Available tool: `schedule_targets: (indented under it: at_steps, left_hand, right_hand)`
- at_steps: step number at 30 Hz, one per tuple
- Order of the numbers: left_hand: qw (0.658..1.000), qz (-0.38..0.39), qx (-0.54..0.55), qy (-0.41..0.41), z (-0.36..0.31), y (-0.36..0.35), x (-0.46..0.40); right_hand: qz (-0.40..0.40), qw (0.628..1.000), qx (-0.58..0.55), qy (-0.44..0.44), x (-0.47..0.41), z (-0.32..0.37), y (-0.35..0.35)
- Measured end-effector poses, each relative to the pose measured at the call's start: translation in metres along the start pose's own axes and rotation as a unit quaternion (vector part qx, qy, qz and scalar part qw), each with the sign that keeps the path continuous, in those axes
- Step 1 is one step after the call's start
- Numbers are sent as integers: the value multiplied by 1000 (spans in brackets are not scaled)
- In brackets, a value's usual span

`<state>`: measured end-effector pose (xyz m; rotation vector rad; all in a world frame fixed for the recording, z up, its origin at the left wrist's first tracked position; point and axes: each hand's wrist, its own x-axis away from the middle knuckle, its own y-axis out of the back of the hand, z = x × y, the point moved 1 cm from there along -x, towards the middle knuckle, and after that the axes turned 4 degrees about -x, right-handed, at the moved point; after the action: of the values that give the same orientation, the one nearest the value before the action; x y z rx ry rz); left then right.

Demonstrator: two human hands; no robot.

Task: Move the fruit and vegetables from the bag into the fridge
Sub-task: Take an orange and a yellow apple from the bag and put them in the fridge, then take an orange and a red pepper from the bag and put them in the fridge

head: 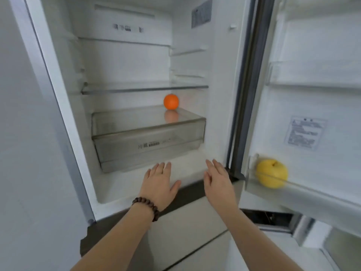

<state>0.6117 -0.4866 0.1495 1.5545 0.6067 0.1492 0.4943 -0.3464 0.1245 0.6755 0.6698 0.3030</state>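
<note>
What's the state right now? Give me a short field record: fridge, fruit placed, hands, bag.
fridge door: open, swung to the right
round orange fruit: on the clear cover above the transparent plastic drawer
transparent plastic drawer: closed, looks empty
yellow apple-like fruit: in the lower door rack
left hand: empty, fingers spread, beaded bracelet on the wrist
right hand: empty, open
bag: not in view
</note>
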Motion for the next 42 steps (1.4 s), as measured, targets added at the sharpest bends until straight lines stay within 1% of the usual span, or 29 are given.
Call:
schedule_targets:
  at_steps: [4,10,14,18,23,29,32,35,42]
  left_hand:
    - [998,19,49,-36,-6,-29,35]
    - [982,63,89,-157,-34,-75,106]
    - [960,89,120,-237,-76,-92,148]
    - [929,115,135,-325,-134,-105,196]
    - [866,143,159,-452,-225,-111,275]
    - [766,170,194,-588,-325,-102,401]
    - [713,188,194,-647,-364,-93,472]
    - [659,189,191,-703,-403,-82,541]
    - [561,181,188,-785,-499,-47,710]
  right_hand:
    - [-27,999,35,-32,54,-8,7]
    - [-47,984,78,-155,173,-23,10]
    - [-52,956,109,-266,253,-38,31]
    - [-89,920,136,-358,329,-50,67]
    - [-162,855,162,-466,438,-56,129]
    - [-263,745,199,-580,579,-42,205]
    - [-313,689,210,-619,647,-30,237]
    - [-353,637,220,-649,718,-20,268]
    - [-426,526,228,-700,876,11,336]
